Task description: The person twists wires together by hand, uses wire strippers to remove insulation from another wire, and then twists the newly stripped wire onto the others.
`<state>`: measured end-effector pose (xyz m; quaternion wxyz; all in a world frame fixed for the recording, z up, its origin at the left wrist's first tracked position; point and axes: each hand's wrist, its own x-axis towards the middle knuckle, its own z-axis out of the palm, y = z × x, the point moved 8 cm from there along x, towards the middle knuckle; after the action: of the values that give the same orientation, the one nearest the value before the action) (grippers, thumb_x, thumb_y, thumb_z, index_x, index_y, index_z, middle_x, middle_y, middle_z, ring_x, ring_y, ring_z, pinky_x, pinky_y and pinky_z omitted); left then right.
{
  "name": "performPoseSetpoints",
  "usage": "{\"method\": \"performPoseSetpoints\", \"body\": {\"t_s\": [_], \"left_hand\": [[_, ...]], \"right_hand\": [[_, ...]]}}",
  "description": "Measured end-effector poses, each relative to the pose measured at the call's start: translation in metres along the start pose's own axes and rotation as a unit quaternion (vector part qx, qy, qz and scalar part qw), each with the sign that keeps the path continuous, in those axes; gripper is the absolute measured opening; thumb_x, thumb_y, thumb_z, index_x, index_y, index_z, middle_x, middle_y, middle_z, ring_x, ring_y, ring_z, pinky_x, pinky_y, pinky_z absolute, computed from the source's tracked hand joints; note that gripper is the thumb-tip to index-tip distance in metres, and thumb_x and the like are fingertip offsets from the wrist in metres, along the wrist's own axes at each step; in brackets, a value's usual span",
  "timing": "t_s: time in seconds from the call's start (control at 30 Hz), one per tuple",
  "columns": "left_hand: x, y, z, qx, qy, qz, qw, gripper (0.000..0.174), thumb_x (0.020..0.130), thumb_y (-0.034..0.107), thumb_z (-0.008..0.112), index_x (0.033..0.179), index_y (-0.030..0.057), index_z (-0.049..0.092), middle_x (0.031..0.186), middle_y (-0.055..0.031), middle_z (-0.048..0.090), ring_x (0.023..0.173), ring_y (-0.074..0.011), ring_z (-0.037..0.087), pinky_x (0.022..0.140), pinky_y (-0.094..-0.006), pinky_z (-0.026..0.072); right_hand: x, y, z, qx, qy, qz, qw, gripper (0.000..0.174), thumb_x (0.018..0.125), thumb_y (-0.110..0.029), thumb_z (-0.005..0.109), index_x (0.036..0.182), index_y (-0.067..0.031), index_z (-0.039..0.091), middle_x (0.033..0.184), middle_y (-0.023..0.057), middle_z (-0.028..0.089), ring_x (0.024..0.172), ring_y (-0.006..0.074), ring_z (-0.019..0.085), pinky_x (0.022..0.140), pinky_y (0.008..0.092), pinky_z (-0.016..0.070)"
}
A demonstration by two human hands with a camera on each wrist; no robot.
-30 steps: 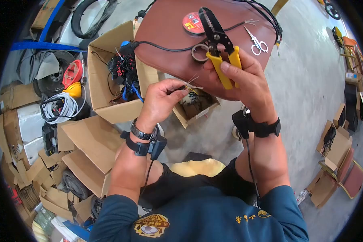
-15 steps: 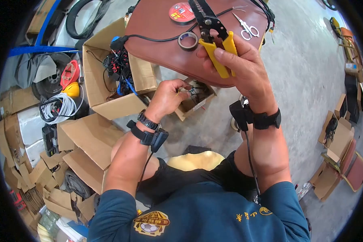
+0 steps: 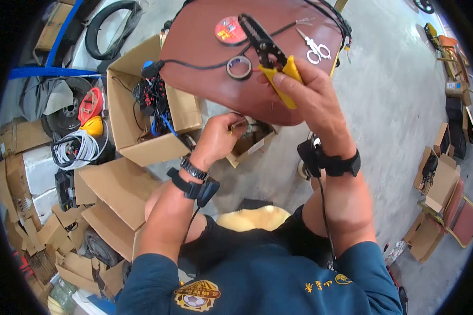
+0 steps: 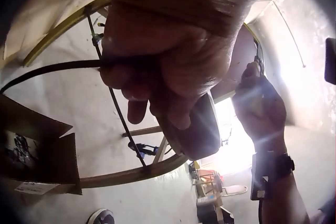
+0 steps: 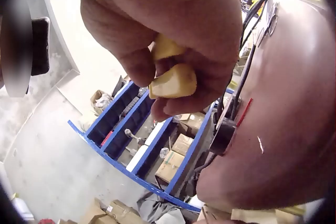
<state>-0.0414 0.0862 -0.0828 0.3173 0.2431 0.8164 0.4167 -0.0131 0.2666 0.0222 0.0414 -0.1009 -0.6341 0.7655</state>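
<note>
Yellow-handled wire strippers [image 3: 285, 93] are gripped in the right hand [image 3: 323, 102], above the front of the brown seat-like surface [image 3: 210, 86]. Their black head points up and left. The left hand [image 3: 217, 137] is lower, beside that surface's front edge, with thumb and fingers pinched together. In the left wrist view a black cable [image 4: 50, 68] runs into this hand [image 4: 168, 50]; its end is hidden by the fingers. A tape roll [image 3: 229, 66], a red disc [image 3: 229, 30], white-handled scissors [image 3: 316, 52] and a black cable [image 3: 192, 65] lie on the surface.
An open carton [image 3: 122, 113] of tangled cables stands left of the surface, and a smaller box [image 3: 247, 150] sits below its front edge. Cardboard [image 3: 113, 184] and a white cable coil [image 3: 73, 149] lie at the left. Chairs and boxes [image 3: 439, 184] stand far right.
The left hand has moved down from the surface's edge, and the bare wire ends seen in its fingers are hidden. The strippers have shifted left with the right hand, their handles closer together.
</note>
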Motion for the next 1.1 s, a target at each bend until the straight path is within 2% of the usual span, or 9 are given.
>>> {"method": "performPoseSetpoints", "body": {"t_s": [0.17, 0.3, 0.47, 0.6, 0.7, 0.77, 0.8, 0.93, 1.1], "left_hand": [[-0.010, 0.011, -0.014, -0.060, -0.015, 0.030, 0.998, 0.015, 0.084, -0.001, 0.058, 0.097, -0.0033, 0.067, 0.087, -0.0069, 0.069, 0.079, -0.0121, 0.060, 0.074, -0.0283, 0.0499], [-0.017, 0.024, -0.035, -0.066, -0.033, -0.013, 0.997, 0.013, 0.086, 0.005, 0.066, 0.097, -0.0020, 0.068, 0.083, -0.0028, 0.067, 0.077, -0.0092, 0.060, 0.072, -0.0259, 0.0495], [-0.018, 0.023, -0.064, -0.211, 0.046, 0.000, 0.976, 0.013, 0.089, 0.008, 0.067, 0.096, -0.0020, 0.068, 0.081, -0.0027, 0.067, 0.076, -0.0087, 0.061, 0.071, -0.0248, 0.0500], [-0.018, 0.024, -0.076, -0.248, 0.070, -0.008, 0.966, 0.013, 0.089, 0.010, 0.068, 0.094, -0.0016, 0.068, 0.079, -0.0012, 0.066, 0.074, -0.0063, 0.058, 0.067, -0.0232, 0.0479], [-0.017, 0.024, -0.079, -0.231, 0.075, -0.015, 0.970, 0.010, 0.089, 0.007, 0.066, 0.094, -0.0019, 0.068, 0.082, -0.0025, 0.067, 0.077, -0.0078, 0.060, 0.070, -0.0241, 0.0492], [-0.016, 0.028, -0.078, -0.213, 0.086, -0.004, 0.973, 0.010, 0.089, 0.006, 0.066, 0.096, -0.0023, 0.067, 0.084, -0.0036, 0.068, 0.080, -0.0084, 0.061, 0.073, -0.0249, 0.0499], [-0.016, 0.031, -0.077, -0.207, 0.094, 0.007, 0.974, 0.011, 0.089, 0.005, 0.066, 0.097, -0.0024, 0.067, 0.086, -0.0040, 0.068, 0.081, -0.0083, 0.060, 0.074, -0.0251, 0.0500], [-0.015, 0.035, -0.068, -0.254, 0.102, 0.105, 0.956, 0.014, 0.088, 0.002, 0.064, 0.101, -0.0012, 0.066, 0.084, -0.0012, 0.067, 0.080, -0.0097, 0.060, 0.074, -0.0273, 0.0504], [-0.015, 0.033, -0.069, -0.203, 0.134, 0.049, 0.969, 0.017, 0.087, 0.001, 0.065, 0.104, -0.0011, 0.066, 0.084, -0.0029, 0.068, 0.075, -0.0080, 0.059, 0.067, -0.0247, 0.0492]], "right_hand": [[0.007, -0.006, -0.015, -0.232, 0.064, -0.099, 0.966, 0.034, 0.093, -0.012, 0.059, 0.125, 0.0019, 0.058, 0.117, 0.0095, 0.064, 0.104, 0.0148, 0.059, 0.090, 0.0288, 0.0462], [0.008, -0.020, -0.014, -0.452, 0.130, -0.200, 0.859, 0.040, 0.081, -0.011, 0.065, 0.120, -0.0066, 0.059, 0.107, 0.0157, 0.061, 0.099, 0.0353, 0.057, 0.085, 0.0430, 0.0457], [0.020, -0.013, -0.008, -0.580, 0.138, -0.178, 0.783, 0.049, 0.073, -0.008, 0.071, 0.121, -0.0123, 0.060, 0.111, 0.0121, 0.059, 0.106, 0.0354, 0.053, 0.090, 0.0453, 0.0412], [0.018, -0.035, 0.008, -0.598, 0.161, -0.262, 0.740, 0.044, 0.071, -0.006, 0.072, 0.115, -0.0097, 0.064, 0.114, 0.0120, 0.061, 0.102, 0.0341, 0.055, 0.090, 0.0430, 0.0439], [0.019, -0.025, 0.031, -0.388, 0.070, -0.253, 0.883, 0.044, 0.072, -0.004, 0.074, 0.114, -0.0066, 0.063, 0.104, 0.0096, 0.064, 0.093, 0.0269, 0.060, 0.080, 0.0355, 0.0489], [0.016, 0.018, 0.056, -0.154, -0.014, -0.117, 0.981, 0.044, 0.075, -0.005, 0.078, 0.116, -0.0034, 0.062, 0.097, 0.0037, 0.064, 0.084, 0.0095, 0.058, 0.070, 0.0246, 0.0483], [0.009, 0.026, 0.074, -0.069, -0.045, -0.021, 0.996, 0.047, 0.075, -0.007, 0.079, 0.118, -0.0033, 0.061, 0.096, 0.0031, 0.064, 0.079, 0.0083, 0.057, 0.068, 0.0234, 0.0483], [0.007, 0.023, 0.095, -0.072, -0.074, -0.045, 0.994, 0.041, 0.078, -0.007, 0.078, 0.115, -0.0019, 0.061, 0.093, 0.0033, 0.065, 0.077, 0.0078, 0.057, 0.066, 0.0231, 0.0484], [0.013, 0.027, 0.085, -0.011, -0.046, -0.031, 0.998, 0.028, 0.085, -0.005, 0.070, 0.111, 0.0005, 0.062, 0.088, 0.0035, 0.066, 0.080, 0.0079, 0.059, 0.069, 0.0239, 0.0500]]}}
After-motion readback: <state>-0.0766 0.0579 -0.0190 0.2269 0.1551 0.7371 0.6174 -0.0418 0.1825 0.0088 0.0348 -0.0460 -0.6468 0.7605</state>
